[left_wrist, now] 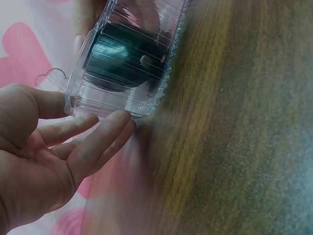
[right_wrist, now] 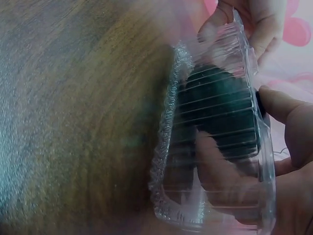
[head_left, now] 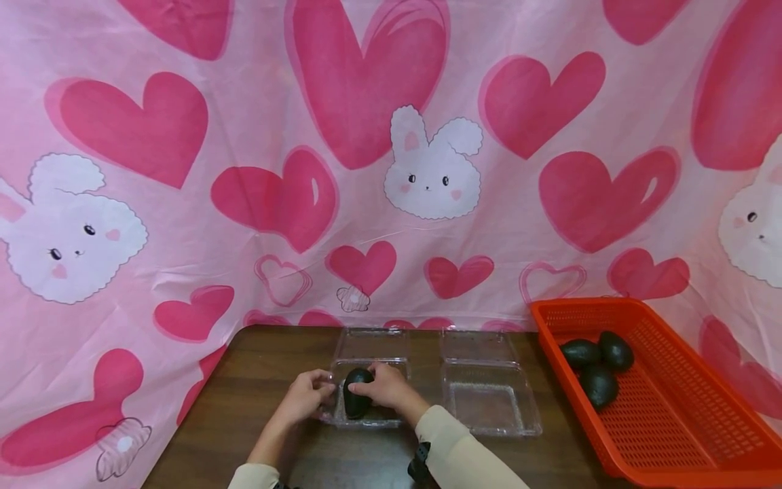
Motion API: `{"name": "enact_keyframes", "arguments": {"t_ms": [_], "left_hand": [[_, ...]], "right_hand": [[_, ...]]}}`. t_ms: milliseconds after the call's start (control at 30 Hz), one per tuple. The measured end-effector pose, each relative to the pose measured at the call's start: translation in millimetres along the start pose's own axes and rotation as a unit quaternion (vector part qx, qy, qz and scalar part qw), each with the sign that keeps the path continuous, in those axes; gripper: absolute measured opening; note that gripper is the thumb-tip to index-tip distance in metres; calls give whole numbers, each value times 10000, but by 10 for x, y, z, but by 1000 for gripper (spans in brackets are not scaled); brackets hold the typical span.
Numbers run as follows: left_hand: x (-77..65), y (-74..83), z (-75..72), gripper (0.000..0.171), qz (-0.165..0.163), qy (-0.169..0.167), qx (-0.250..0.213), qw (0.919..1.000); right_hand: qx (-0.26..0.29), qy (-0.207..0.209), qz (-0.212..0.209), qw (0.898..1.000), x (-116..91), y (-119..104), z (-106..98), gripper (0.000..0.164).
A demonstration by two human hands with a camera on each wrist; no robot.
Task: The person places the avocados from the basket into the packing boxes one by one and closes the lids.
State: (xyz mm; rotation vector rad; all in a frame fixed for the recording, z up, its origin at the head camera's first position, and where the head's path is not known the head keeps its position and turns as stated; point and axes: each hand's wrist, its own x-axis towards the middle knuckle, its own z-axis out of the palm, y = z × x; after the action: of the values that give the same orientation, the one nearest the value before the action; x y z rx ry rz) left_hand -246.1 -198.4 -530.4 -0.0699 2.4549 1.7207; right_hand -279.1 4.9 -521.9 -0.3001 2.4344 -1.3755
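In the head view, a dark green avocado is held upright in the tray of the left clear plastic clamshell container. My right hand grips it from the right, thumb on the near side. The right wrist view shows the fingers of the right hand inside the container, round the avocado. At the container's left edge is my left hand. In the left wrist view, the left hand has its thumb at the rim and its fingertips against the side wall.
A second clear clamshell container lies open to the right on the brown wooden table. Further right stands an orange perforated basket with three avocados at its left side. A pink heart-patterned cloth hangs behind.
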Motion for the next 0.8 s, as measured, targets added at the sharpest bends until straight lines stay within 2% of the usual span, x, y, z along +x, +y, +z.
{"name": "enact_keyframes", "arguments": {"t_ms": [400, 533, 700, 800], "left_hand": [[-15, 5, 3, 29, -16, 34, 110, 9999], [-12, 9, 3, 28, -12, 26, 146, 9999], [-4, -1, -1, 28, -58, 51, 153, 9999], [-4, -8, -14, 29, -52, 47, 178, 9998]], "right_hand": [[-242, 88, 95, 9996, -35, -37, 37, 52], [-339, 128, 33, 9993, -51, -51, 26, 52], [-184, 74, -59, 9998, -63, -52, 15, 48], [-302, 55, -82, 9995, -58, -57, -5, 52]]}}
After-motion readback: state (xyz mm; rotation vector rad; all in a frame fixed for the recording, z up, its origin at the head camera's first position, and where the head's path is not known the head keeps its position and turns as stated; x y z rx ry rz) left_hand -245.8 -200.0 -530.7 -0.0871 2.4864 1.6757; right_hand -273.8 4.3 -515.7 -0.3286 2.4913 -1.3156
